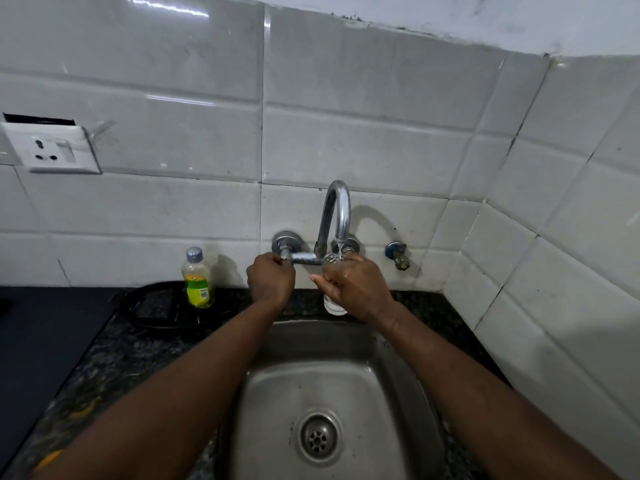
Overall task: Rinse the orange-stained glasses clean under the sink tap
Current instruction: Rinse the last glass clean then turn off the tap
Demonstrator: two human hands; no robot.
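Observation:
A chrome wall tap (335, 216) arches over the steel sink (332, 379), and a thin stream of water falls from its spout. My right hand (356, 289) is wrapped around a clear glass (333, 306), held upright under the stream. The glass looks clear with water in its bottom, and most of it is hidden by my fingers. My left hand (270, 278) is closed on the tap's left handle (285, 254).
A small bottle with a yellow-green label (196, 278) stands left of the tap beside a dark round tray (159, 306) on the black granite counter (114, 358). A second small valve (398, 254) sticks out right of the tap. A wall socket (52, 150) is at far left. Tiled walls close the back and right.

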